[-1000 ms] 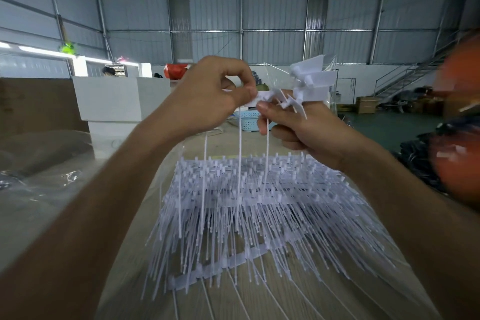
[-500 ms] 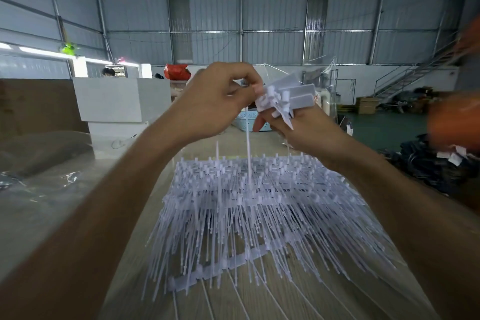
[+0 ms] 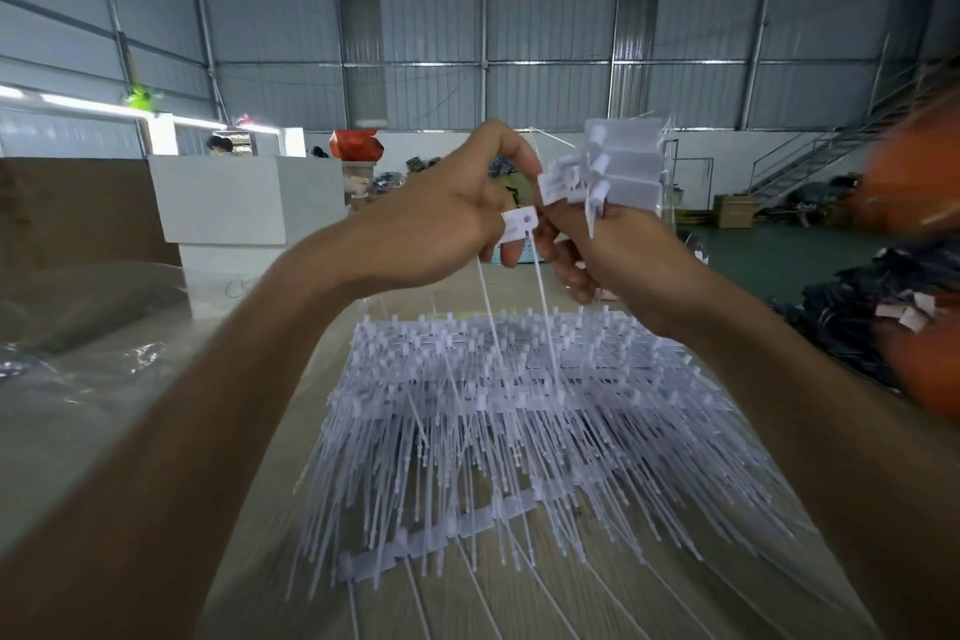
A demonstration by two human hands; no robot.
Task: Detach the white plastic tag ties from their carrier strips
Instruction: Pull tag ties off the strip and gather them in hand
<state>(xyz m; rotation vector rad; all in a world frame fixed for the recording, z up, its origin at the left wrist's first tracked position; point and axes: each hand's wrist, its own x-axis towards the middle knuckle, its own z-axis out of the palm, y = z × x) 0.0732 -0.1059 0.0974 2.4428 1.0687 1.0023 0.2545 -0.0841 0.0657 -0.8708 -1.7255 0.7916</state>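
Both hands are raised above a large heap of white tag ties [image 3: 519,411] still joined to their carrier strips [image 3: 441,530] on the table. My left hand [image 3: 441,213] pinches the flat head of one white tag tie [image 3: 519,224], whose thin tail hangs down toward the heap. My right hand [image 3: 608,244] grips a bundle of several white tag ties [image 3: 618,172], their flat heads fanned out above its fingers. A second thin tail hangs between the two hands.
Clear plastic sheeting [image 3: 93,369] covers the table to the left. White boxes [image 3: 228,203] stand behind it. Orange bags [image 3: 919,234] and dark clothing [image 3: 857,317] lie at the right. A metal-walled hall with a staircase [image 3: 810,156] is beyond.
My left hand has drawn one tie's head apart from the bundle, down and to the left. The bundle in my right hand has shifted slightly upward and right.
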